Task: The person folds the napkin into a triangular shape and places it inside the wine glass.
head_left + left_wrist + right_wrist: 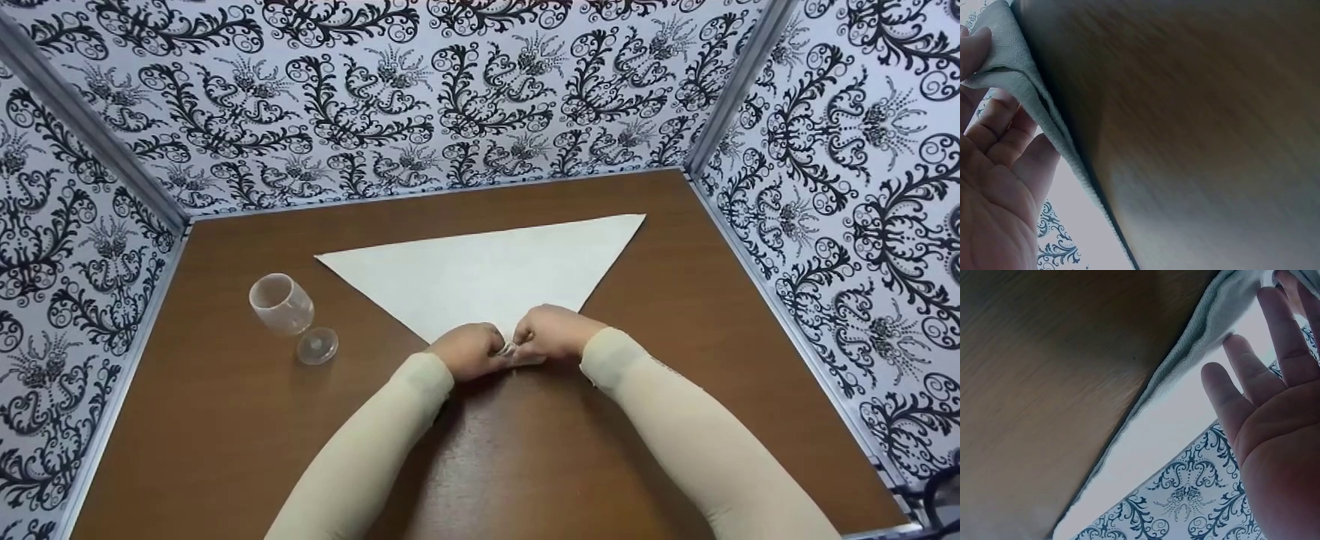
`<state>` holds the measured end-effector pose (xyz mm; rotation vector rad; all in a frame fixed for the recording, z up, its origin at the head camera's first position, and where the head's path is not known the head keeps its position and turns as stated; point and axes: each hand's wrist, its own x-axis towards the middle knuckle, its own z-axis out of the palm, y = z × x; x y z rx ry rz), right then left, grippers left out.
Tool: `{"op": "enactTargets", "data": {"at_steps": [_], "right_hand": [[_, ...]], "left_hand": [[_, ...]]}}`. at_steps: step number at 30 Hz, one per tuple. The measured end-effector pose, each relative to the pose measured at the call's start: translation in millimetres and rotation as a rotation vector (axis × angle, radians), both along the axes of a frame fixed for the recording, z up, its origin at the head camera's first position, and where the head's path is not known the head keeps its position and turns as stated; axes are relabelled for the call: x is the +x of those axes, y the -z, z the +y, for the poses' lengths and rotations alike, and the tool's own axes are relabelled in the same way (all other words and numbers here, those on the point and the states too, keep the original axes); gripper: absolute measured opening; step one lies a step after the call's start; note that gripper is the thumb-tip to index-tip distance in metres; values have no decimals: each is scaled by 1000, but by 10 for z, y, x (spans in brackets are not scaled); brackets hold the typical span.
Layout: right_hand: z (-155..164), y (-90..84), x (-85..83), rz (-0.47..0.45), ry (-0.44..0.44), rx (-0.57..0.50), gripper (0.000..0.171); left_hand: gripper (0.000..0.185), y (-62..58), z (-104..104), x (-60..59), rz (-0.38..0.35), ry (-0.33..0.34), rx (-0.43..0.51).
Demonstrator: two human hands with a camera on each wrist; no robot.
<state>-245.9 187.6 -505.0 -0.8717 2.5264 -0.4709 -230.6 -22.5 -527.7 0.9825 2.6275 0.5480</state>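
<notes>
A white cloth napkin (480, 274), folded into a triangle, lies on the table with its long edge at the far side. At its near corner my left hand (466, 351) pinches the cloth, and the left wrist view has the thumb (976, 52) on top of the folded layers. Close beside it, my right hand (555, 332) pinches the same corner, which looks gathered or rolled between the two hands. In the right wrist view several fingers (1241, 365) stretch along the napkin's edge (1176, 368); the pinching fingertips are mostly cut off there.
An upright stemmed glass (285, 306) stands left of the napkin on the brown wooden table (202, 420). Patterned black-and-white panels (405, 97) with grey metal corner posts (739, 90) enclose the table's back and sides. A dark cable-like object (937, 495) shows at the lower right.
</notes>
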Motion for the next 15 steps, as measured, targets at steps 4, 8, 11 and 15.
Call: {"op": "enactTargets", "data": {"at_steps": [4,8,11,15], "right_hand": [[-2,-7,1,-9,-13,18,15],[-3,-26,9,3,-18,28,17],[-7,-30,15,18,-15,21,16],[-23,-6,31,9,4,17,17]], "left_hand": [[27,-2,5,-2,-23,-53,59],[23,9,-3,11,-10,-61,75],[25,6,-16,29,7,-42,60],[26,7,-27,44,10,-28,40]]}}
